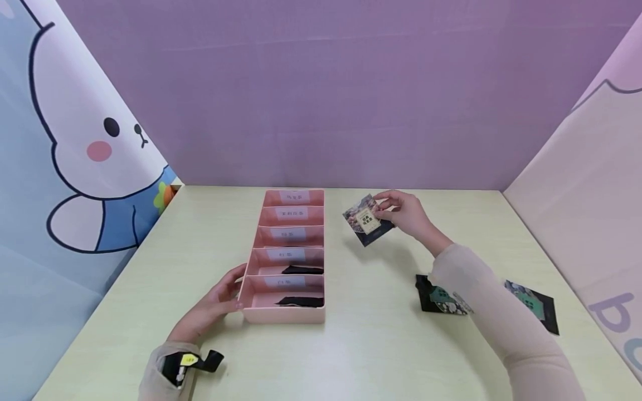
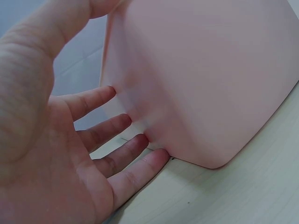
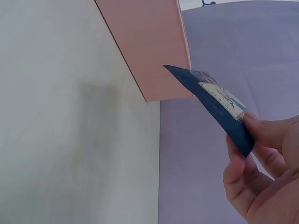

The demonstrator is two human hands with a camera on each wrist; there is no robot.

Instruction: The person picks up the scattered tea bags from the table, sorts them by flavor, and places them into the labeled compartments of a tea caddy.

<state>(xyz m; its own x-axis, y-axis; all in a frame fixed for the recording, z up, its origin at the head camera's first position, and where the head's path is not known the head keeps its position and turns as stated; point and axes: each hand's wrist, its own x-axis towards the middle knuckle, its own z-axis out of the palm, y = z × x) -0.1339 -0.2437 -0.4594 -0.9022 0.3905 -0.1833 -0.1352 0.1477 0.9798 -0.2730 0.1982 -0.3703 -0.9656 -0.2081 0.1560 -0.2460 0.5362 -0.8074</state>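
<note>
A pink divided box (image 1: 284, 316) stands left of the middle in the head view, with a label in each compartment. The left hand (image 1: 220, 301) is at its near left corner; in the left wrist view its spread, fairly straight fingers (image 2: 135, 179) touch the side wall, with the thumb up near the rim. To the right of the box, the right hand (image 1: 405, 214) pinches a tea sachet (image 1: 368, 221) between thumb and fingers. This sachet is dark blue with a floral print and a cream label. It is held tilted above the table, its shadow below.
Dark sachets lie in the two nearest compartments, one in the front (image 1: 301, 302) and one behind it (image 1: 302, 270). Two green-labelled sachets, one partly under the right sleeve (image 1: 441, 298) and one farther right (image 1: 536, 305), lie on the table. A purple backdrop (image 1: 321, 111) borders the far edge.
</note>
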